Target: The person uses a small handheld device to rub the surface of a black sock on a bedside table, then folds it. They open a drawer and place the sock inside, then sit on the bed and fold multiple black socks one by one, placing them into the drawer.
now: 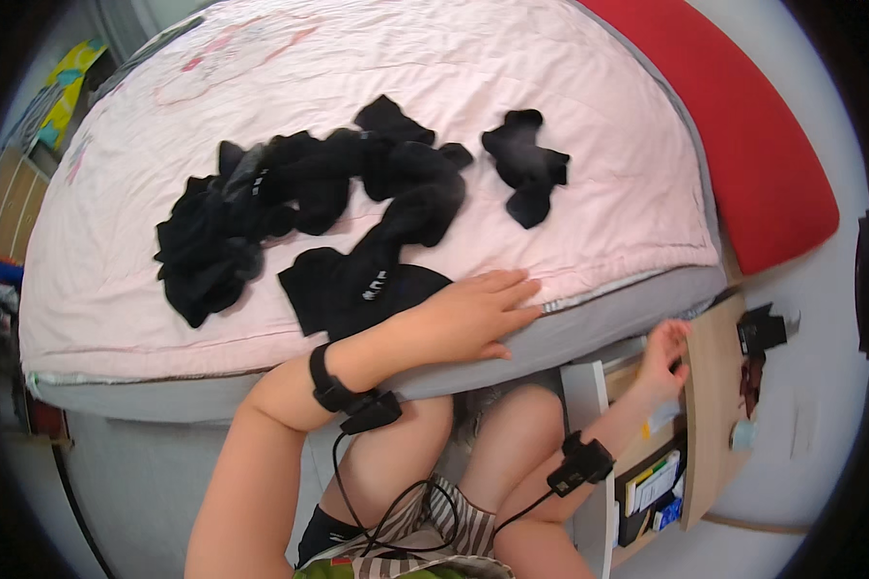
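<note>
Many black socks [318,181] lie in a loose, crumpled heap on the pink bedspread [594,224]. To the right of the heap, apart from it, is a smaller bunch of black socks [529,166]. My left hand [478,311] rests flat at the bed's near edge, its fingers extended, beside a black sock [362,293] with white lettering; nothing shows in its grasp. My right hand [666,354] is over the opened drawer at the right, next to the wooden top of the cabinet, fingers curled; whether it holds anything cannot be made out. Each wrist wears a black strapped device.
The open drawer [605,463] of the wooden bedside cabinet [713,427] holds books and small packets. A black box [762,329] and a cup [743,435] stand on its top. A red cushioned headboard [753,137] borders the bed. A black cable [405,546] hangs across my lap.
</note>
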A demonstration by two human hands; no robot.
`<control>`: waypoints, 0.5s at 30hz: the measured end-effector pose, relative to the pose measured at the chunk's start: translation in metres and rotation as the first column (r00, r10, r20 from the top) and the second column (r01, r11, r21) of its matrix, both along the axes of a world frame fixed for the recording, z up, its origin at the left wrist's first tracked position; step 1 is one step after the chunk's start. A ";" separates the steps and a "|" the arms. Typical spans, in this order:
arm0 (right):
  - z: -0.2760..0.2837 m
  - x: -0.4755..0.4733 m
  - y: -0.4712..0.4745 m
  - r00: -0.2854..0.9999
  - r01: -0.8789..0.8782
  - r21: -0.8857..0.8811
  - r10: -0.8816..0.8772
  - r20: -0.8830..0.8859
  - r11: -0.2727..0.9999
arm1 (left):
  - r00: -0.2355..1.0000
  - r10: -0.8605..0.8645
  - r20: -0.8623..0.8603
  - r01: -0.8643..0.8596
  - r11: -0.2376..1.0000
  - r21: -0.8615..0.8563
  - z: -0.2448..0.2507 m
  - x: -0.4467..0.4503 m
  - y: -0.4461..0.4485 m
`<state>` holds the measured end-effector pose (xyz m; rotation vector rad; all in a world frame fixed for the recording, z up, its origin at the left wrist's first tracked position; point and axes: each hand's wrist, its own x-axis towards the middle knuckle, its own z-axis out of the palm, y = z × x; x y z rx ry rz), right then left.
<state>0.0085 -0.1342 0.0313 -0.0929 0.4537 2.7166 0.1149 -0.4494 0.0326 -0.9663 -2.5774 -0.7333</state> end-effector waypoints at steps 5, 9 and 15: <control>0.016 0.002 0.012 0.978 0.137 0.071 -0.146 0.148 0.988 | 1.000 -0.014 -0.007 0.014 1.000 -0.023 -0.002 -0.002 -0.001; 0.020 0.003 -0.021 0.999 -0.041 0.299 0.039 0.010 0.953 | 1.000 -0.005 0.025 0.005 1.000 0.003 0.013 -0.001 -0.003; 0.031 0.011 -0.114 0.968 -0.174 0.748 0.249 0.013 0.640 | 0.776 0.489 -0.399 -0.429 0.872 0.235 0.062 0.010 -0.037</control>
